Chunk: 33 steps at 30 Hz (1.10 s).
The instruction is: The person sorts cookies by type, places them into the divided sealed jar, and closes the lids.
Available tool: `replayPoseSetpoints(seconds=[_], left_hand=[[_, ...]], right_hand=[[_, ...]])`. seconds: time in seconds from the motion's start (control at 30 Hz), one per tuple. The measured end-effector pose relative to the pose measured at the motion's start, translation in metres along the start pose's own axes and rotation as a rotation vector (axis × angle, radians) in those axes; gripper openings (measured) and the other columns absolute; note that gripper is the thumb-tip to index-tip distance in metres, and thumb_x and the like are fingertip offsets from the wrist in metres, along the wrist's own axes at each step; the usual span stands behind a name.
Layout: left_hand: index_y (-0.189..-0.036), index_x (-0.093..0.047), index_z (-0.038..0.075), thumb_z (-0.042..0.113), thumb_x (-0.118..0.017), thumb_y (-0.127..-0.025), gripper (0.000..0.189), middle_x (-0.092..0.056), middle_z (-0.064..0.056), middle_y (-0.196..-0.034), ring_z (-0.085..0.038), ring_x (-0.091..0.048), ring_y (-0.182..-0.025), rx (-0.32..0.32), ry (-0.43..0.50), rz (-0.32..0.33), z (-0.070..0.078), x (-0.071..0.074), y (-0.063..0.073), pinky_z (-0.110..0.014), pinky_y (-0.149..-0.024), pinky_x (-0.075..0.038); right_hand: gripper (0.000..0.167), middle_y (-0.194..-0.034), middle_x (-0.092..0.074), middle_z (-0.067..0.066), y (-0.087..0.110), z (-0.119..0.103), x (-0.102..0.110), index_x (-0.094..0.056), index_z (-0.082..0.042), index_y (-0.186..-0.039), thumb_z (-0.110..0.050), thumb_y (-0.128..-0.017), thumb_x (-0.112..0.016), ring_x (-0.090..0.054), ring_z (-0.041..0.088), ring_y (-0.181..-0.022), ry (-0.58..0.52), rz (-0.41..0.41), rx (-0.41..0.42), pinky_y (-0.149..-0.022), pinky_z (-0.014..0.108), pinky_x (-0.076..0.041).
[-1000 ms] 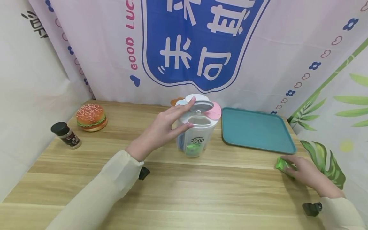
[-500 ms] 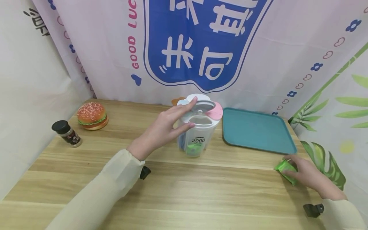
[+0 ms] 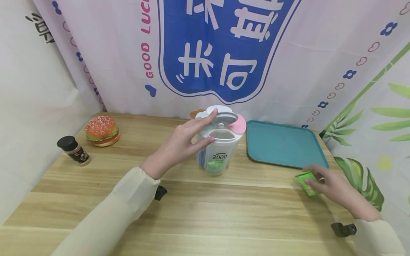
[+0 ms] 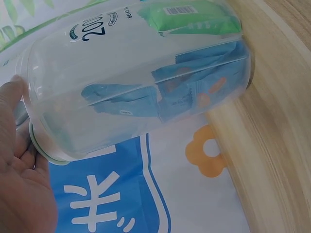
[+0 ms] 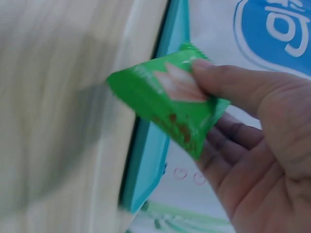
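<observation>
A clear food storage container (image 3: 221, 153), marked 2000, stands upright on the table with one grey-lined lid flap (image 3: 225, 118) raised. My left hand (image 3: 184, 138) grips its top from the left, thumb at the near rim and fingers by the raised flap. Through the container's wall, the left wrist view shows blue snack packets (image 4: 194, 87) and a green snack packet (image 4: 194, 17) in separate compartments. My right hand (image 3: 333, 186) pinches another green snack packet (image 5: 165, 92) between thumb and fingers, raised off the table by the tray's near right corner.
A teal tray (image 3: 285, 144) lies right of the container. At the far left are a toy hamburger (image 3: 101, 129) and a black-capped seasoning bottle (image 3: 74, 151). A printed cloth (image 3: 128, 71) hangs behind the wooden table (image 3: 192, 217).
My right hand has lifted the green snack packet and moved it left, closer to the tray. The left hand and the container have stayed in place.
</observation>
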<state>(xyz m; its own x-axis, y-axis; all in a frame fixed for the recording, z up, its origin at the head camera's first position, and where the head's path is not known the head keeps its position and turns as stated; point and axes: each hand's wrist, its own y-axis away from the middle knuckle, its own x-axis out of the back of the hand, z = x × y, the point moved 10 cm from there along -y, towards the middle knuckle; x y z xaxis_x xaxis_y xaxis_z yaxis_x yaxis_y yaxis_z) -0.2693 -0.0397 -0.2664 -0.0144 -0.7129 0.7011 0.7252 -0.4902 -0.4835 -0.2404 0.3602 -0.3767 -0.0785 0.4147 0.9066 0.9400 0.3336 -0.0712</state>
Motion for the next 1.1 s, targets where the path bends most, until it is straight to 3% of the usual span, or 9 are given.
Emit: replayPoseSetpoints(seconds=[0.13, 0.23, 0.37, 0.5, 0.63, 0.8, 1.1], left_hand=[[-0.165, -0.033, 0.025, 0.028, -0.074, -0.099, 0.077, -0.052, -0.005, -0.161, -0.027, -0.053, -0.148, 0.001, -0.006, 0.0, -0.001, 0.0, 0.0, -0.046, -0.121, -0.047], [-0.165, -0.034, 0.024, 0.027, -0.074, -0.099, 0.077, -0.053, -0.006, -0.161, -0.028, -0.054, -0.147, -0.001, -0.007, 0.001, -0.001, 0.0, 0.001, -0.047, -0.121, -0.047], [-0.165, -0.033, 0.025, 0.028, -0.074, -0.099, 0.078, -0.051, -0.006, -0.162, -0.028, -0.053, -0.148, -0.004, -0.001, -0.002, 0.0, -0.001, 0.001, -0.047, -0.122, -0.046], [-0.165, -0.034, 0.024, 0.026, -0.075, -0.098, 0.078, -0.052, -0.006, -0.161, -0.028, -0.053, -0.147, -0.012, 0.006, 0.003, 0.0, 0.0, 0.0, -0.046, -0.122, -0.046], [-0.164, -0.035, 0.022, 0.025, -0.076, -0.098, 0.078, -0.054, -0.007, -0.16, -0.028, -0.054, -0.146, -0.009, 0.006, 0.01, -0.001, 0.001, 0.001, -0.045, -0.122, -0.047], [-0.165, -0.034, 0.025, 0.027, -0.075, -0.099, 0.078, -0.053, -0.005, -0.161, -0.027, -0.054, -0.147, 0.005, 0.004, 0.001, -0.003, 0.0, 0.001, -0.046, -0.121, -0.048], [-0.165, -0.034, 0.025, 0.027, -0.075, -0.099, 0.078, -0.053, -0.008, -0.16, -0.028, -0.054, -0.147, -0.014, 0.007, 0.011, 0.0, 0.001, 0.0, -0.047, -0.121, -0.047]], right_hand=[[0.028, -0.099, -0.075, 0.005, -0.013, -0.028, 0.012, -0.069, -0.007, -0.124, -0.016, -0.098, -0.075, -0.074, 0.007, -0.083, 0.008, 0.103, 0.031, -0.067, 0.024, -0.062], [0.026, -0.097, -0.075, 0.005, -0.023, -0.046, 0.015, -0.067, -0.009, -0.125, -0.016, -0.1, -0.072, -0.074, 0.001, -0.085, -0.072, 0.136, 0.05, -0.07, 0.02, -0.061], [0.024, -0.09, -0.074, 0.007, -0.036, -0.076, 0.025, -0.066, -0.004, -0.123, -0.003, -0.1, -0.069, -0.074, -0.002, -0.078, -0.23, 0.213, 0.143, -0.065, 0.014, -0.057], [0.027, -0.087, -0.075, 0.002, -0.05, -0.112, 0.042, -0.07, -0.004, -0.119, 0.008, -0.095, -0.07, -0.073, 0.002, -0.073, -0.323, 0.327, 0.264, -0.058, 0.015, -0.052], [0.026, -0.096, -0.074, -0.01, -0.064, -0.147, 0.058, -0.072, -0.003, -0.114, 0.01, -0.092, -0.073, -0.072, 0.001, -0.079, -0.368, 0.404, 0.352, -0.073, 0.011, -0.059], [0.019, -0.104, -0.073, -0.019, -0.078, -0.182, 0.07, -0.069, 0.005, -0.111, 0.009, -0.093, -0.072, -0.072, 0.0, -0.084, -0.453, 0.449, 0.402, -0.081, 0.013, -0.061], [0.014, -0.108, -0.075, -0.01, -0.097, -0.223, 0.073, -0.065, 0.011, -0.106, 0.007, -0.094, -0.072, -0.074, 0.006, -0.089, -0.612, 0.451, 0.47, -0.081, 0.018, -0.063]])
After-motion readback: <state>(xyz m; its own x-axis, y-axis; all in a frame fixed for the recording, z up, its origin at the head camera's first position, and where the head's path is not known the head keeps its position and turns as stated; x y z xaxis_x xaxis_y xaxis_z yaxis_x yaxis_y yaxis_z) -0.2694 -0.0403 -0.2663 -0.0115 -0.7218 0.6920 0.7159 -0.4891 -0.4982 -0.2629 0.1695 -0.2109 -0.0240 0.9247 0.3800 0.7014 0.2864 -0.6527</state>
